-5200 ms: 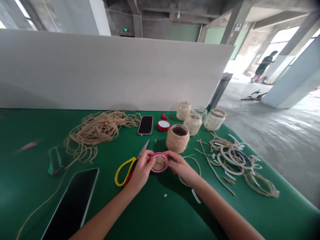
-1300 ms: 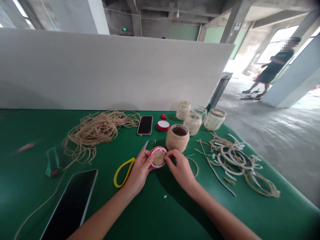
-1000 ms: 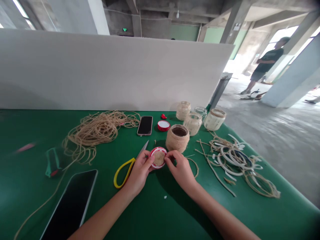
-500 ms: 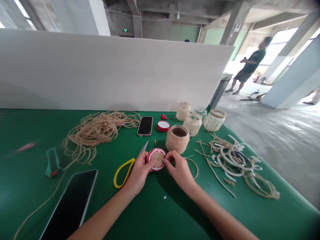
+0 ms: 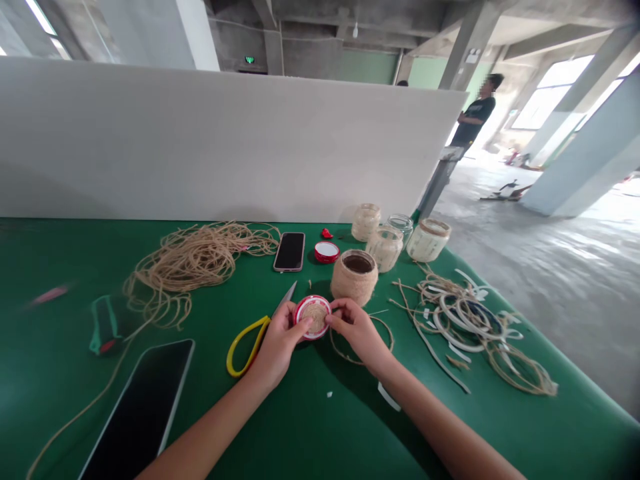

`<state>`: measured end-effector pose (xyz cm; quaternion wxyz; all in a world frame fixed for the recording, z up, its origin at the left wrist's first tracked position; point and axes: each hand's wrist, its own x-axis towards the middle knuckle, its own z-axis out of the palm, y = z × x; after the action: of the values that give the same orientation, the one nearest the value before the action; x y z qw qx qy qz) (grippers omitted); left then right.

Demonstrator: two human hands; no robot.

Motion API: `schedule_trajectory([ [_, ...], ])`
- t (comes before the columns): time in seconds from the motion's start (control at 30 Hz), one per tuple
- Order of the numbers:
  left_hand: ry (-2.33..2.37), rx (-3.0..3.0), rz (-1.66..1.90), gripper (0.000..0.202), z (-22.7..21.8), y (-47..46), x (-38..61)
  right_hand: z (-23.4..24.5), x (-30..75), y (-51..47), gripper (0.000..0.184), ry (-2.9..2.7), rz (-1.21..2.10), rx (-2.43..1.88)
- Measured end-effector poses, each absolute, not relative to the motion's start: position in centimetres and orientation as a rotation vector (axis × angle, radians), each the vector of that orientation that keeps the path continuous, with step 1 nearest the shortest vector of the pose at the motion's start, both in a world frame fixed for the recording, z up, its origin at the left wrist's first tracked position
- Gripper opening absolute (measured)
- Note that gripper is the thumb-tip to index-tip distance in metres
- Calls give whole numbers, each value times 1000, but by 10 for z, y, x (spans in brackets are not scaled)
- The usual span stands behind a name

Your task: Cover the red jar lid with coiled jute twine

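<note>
My left hand (image 5: 277,343) grips a red-rimmed jar lid (image 5: 299,313), its thumb lying on the face. A flat coil of jute twine (image 5: 315,317) covers the lid's middle. At the lid's right edge, my right hand (image 5: 357,330) is closed in a pinch on the twine, whose loose length (image 5: 391,333) loops over the table under that hand. Just beyond stands an open jar wrapped in twine (image 5: 354,279). Yellow-handled scissors (image 5: 243,340) lie beside my left hand, blades pointing away. A white strip (image 5: 389,397) lies by my right forearm.
On the green table are a twine heap (image 5: 200,257), a phone (image 5: 289,251), a dark tablet-like slab (image 5: 143,407), another red lid (image 5: 327,252), several glass jars (image 5: 429,241) and tangled cord scraps (image 5: 465,320). A white panel (image 5: 225,147) borders the back. One person (image 5: 475,120) stands beyond.
My right hand has shifted slightly at the lid's edge. More of the twine loop and the white strip now show near it. The distant person has moved left, partly behind the panel.
</note>
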<state>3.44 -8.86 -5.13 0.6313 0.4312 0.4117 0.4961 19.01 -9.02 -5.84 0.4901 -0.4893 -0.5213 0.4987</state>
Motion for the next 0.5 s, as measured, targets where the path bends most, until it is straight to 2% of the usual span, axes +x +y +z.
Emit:
schedule_trajectory([
  [0.5, 827, 903, 1137, 21, -49, -90, 35, -50, 190, -92, 25, -1262, 1341, -1144],
])
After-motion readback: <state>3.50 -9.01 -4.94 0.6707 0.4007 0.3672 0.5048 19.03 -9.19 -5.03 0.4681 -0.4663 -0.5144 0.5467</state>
